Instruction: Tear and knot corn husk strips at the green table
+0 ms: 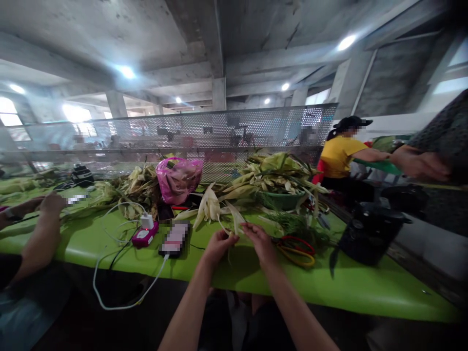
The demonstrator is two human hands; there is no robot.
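Note:
Between my hands, over the table's front part, is a pale strip of corn husk (pixel 236 218). My left hand (pixel 220 243) pinches its lower end with closed fingers. The fingers of my right hand (pixel 259 240) are closed on the same husk, from the right side. Just beyond them lies a bundle of pale husks (pixel 209 205) tied or gathered at one end. Scissors with red and yellow handles (pixel 298 253) lie beside my right hand. A phone (pixel 174 239) plugged into a white cable is left of my left hand.
Husks (pixel 280 173) heap over a green basin (pixel 280 201) at the back. Left of it stand a pink plastic bag (pixel 179 179) and a purple power socket (pixel 145 235). A black container (pixel 370 231) is at right. Other people sit left and right; a forearm reaches in at upper right.

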